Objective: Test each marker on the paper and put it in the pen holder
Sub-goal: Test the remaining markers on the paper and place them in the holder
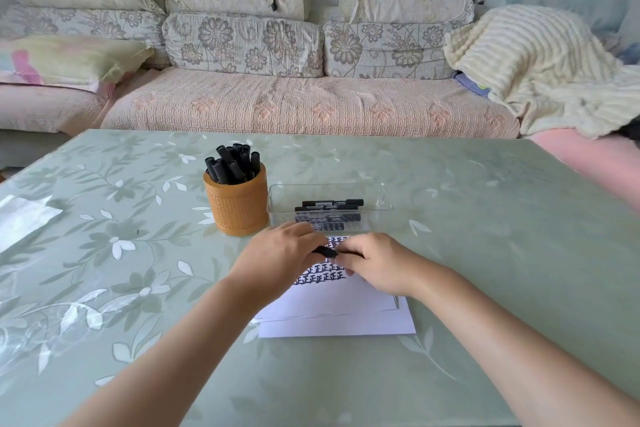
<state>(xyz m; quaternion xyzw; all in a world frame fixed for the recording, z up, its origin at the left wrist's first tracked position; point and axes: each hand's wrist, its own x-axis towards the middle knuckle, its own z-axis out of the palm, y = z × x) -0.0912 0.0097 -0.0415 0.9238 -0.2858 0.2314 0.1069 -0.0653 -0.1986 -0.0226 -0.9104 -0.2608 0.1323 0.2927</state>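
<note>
Green leaf-patterned covering is seen over the surface (138, 288), which fills the near half of the view. A small stack of white paper (332, 302) is laid flat on it near the middle, the sheets slightly askew. Rows of black marks are written across the far part of the top sheet and are partly hidden by the hands.

Above that written part, the left hand (277, 253) and the right hand (377, 263) are brought close together. A black marker (325, 251) is held level between them. The fingers of each hand are curled round one end of it, so only a short middle stretch and a tip beyond the right fingers can be seen. Whether the cap is on cannot be told.

Just beyond the hands, a clear plastic tray (381, 198) is set on the surface, and several loose markers (329, 208) are laid flat in it, side by side. Just left of the tray, an orange pen holder (239, 208) is stood upright, and a bunch of stored markers (232, 163) is leaned inside it, ends up. Far to the left, a pale sheet (24, 218) is laid at the surface's edge.

Behind the surface, a sofa (294, 107) is covered with a pink quilted throw and lined with floral cushions (242, 42). A cream ribbed blanket (526, 59) is heaped at its right end.
</note>
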